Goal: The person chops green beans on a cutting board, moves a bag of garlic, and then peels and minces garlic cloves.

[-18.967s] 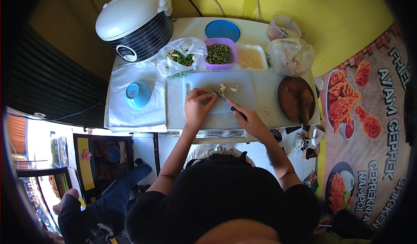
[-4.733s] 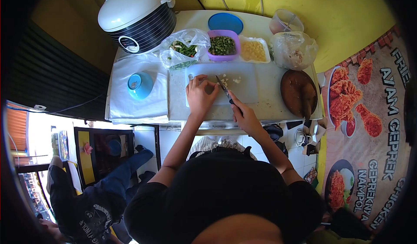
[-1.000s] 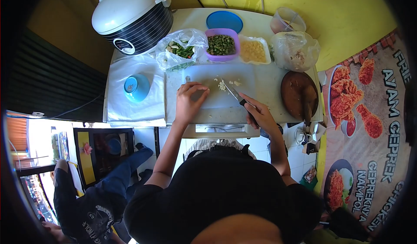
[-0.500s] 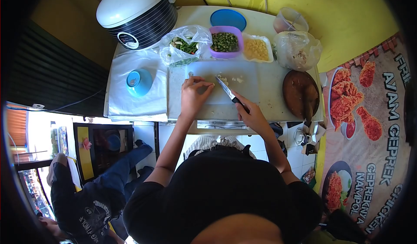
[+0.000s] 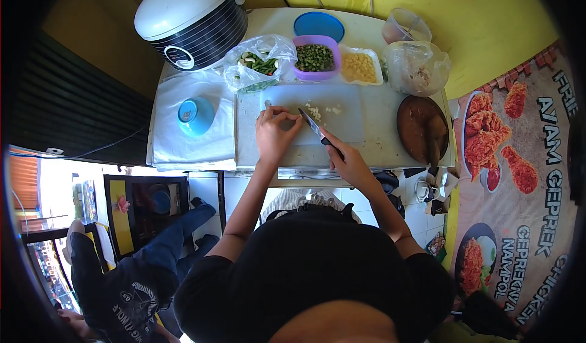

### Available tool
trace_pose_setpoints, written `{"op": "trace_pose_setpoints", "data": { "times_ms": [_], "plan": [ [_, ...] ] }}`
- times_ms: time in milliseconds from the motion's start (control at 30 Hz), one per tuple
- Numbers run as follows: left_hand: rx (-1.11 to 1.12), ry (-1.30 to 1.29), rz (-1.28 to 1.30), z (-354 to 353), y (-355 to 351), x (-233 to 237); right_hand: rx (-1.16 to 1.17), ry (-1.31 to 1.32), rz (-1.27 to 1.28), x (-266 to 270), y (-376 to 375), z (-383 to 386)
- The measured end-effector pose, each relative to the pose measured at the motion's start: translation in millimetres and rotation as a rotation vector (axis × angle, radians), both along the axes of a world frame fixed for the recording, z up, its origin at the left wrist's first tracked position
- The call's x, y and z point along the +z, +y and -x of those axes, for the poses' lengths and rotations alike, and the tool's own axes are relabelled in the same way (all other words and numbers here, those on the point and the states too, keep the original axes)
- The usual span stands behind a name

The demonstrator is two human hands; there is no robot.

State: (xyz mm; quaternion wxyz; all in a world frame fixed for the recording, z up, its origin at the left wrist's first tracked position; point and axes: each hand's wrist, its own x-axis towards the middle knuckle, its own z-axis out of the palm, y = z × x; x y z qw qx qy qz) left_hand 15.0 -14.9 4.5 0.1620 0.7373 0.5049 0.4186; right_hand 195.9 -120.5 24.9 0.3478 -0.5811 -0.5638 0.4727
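My right hand [image 5: 351, 162] is closed round the black handle of a kitchen knife [image 5: 314, 126]. The blade points away and to the left over a pale cutting board [image 5: 342, 102], its edge close beside my left fingertips. My left hand [image 5: 276, 132] rests at the board's left part, thumb and forefinger pinched together; whatever is between them is too small to make out. Small whitish chopped pieces [image 5: 314, 111] lie on the board just beyond the blade, with a few more to the right.
Along the back stand a plastic bag of green vegetables [image 5: 259, 64], a purple tub of chopped greens [image 5: 315, 58], a tray of yellow pieces [image 5: 359, 67] and a rice cooker [image 5: 192, 22]. A blue bowl [image 5: 196, 116] sits left, a brown mortar [image 5: 415, 129] right. Another person [image 5: 131, 288] is at lower left.
The knife and my right hand have shifted slightly left and nearer to me, bringing the blade closer to my left fingertips. My left hand keeps its pinch.
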Motion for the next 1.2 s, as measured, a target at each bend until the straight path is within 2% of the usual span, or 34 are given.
{"op": "trace_pose_setpoints", "data": {
  "times_ms": [267,367,433,533,667,733,867,1200],
  "plan": [
    [0.009,-0.001,0.003,-0.3,-1.4,1.9,0.036,-0.081,-0.002,10.1,2.6,0.0],
    [0.012,-0.005,0.002,-0.5,-0.9,0.4,0.036,-0.201,-0.05,2.2,1.9,4.2],
    [0.01,-0.005,-0.003,-0.3,-0.3,-1.2,-0.019,-0.308,-0.302,-2.0,0.7,11.2],
    [0.007,-0.009,0.004,0.5,-0.4,-0.7,-0.024,-0.361,-0.19,-3.4,1.2,14.9],
    [-0.021,0.014,0.055,2.7,1.1,3.7,-0.027,-0.242,-0.215,-4.0,5.4,3.0],
    [-0.06,0.055,0.057,6.4,5.9,7.0,0.003,-0.136,-0.111,3.6,7.2,-7.2],
    [-0.2,0.15,0.069,16.1,17.2,15.2,-0.016,-0.12,-0.058,13.4,2.6,-12.7],
    [-0.235,0.084,0.204,17.2,25.3,19.5,0.024,-0.161,-0.105,8.6,-0.4,-12.3]
  ]
}}
